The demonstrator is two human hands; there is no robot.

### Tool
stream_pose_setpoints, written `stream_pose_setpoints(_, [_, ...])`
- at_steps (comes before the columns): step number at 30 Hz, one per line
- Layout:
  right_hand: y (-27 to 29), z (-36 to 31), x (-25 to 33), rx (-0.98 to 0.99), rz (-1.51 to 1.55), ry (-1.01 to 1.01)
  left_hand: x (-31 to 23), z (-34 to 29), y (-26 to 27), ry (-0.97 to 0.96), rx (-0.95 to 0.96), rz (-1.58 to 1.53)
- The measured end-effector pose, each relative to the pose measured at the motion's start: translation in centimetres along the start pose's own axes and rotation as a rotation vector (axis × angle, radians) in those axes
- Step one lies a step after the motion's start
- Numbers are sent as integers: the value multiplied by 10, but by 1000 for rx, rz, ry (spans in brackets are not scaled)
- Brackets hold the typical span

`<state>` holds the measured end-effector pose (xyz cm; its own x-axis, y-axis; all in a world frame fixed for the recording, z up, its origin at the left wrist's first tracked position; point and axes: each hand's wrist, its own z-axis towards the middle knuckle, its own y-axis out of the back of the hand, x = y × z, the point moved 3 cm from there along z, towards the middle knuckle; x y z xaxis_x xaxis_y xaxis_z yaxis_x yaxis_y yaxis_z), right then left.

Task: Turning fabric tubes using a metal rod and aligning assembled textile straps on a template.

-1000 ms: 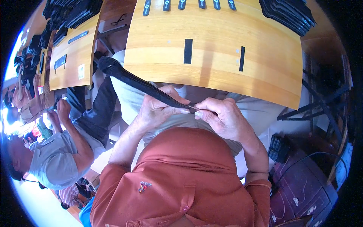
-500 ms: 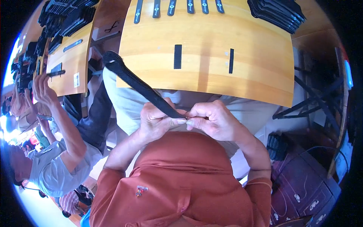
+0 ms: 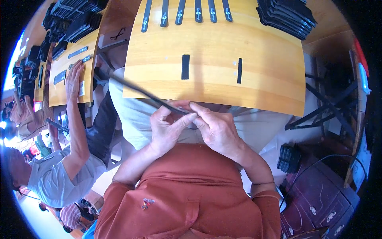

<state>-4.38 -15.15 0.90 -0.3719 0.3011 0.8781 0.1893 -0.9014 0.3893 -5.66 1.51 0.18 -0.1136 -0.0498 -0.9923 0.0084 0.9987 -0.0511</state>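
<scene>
A long black fabric strap (image 3: pixel 140 92) slants from the upper left down to my hands, over my lap at the table's near edge. It is seen nearly edge-on, and its far end is blurred. My left hand (image 3: pixel 164 129) is closed around the strap near its lower end, thumb on the near side. My right hand (image 3: pixel 218 129) pinches at that same end, its fingertips meeting the left thumb. The exact end of the strap is hidden by the fingers.
On the wooden table (image 3: pixel 151 55) lie a wide black strip (image 3: pixel 185 67), a narrow black strip (image 3: pixel 239 71), a row of several dark straps (image 3: pixel 180 12) and a stack of black pieces (image 3: pixel 284 18). A co-worker's hand (image 3: pixel 74 79) rests at a neighbouring table. Dark drawers (image 3: pixel 318 199) stand at right.
The strap has turned from showing its broad face to nearly edge-on. My right hand has shifted slightly left, over the strap's end. The co-worker's hand has moved onto a strap on their table.
</scene>
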Motion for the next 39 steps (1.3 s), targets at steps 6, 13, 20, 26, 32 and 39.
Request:
stream_pose_setpoints(6, [3,-3,2,64,-95,57,2,-3,7,87,29,199])
stream_pose_setpoints(13, [12,-6,2,268,-200,68,-9,-2,13,57,331,386])
stream_pose_setpoints(20, [18,-2,17,553,-375,39,-17,-4,18,67,519,521])
stream_pose_setpoints(26, [18,-3,23,649,-477,136,-23,-3,25,-310,650,631])
stream_pose_setpoints(32, [20,2,18,596,-386,236,-31,6,26,11,846,612])
stream_pose_setpoints(39, [6,-10,6,192,-157,228,-12,-2,24,200,569,113])
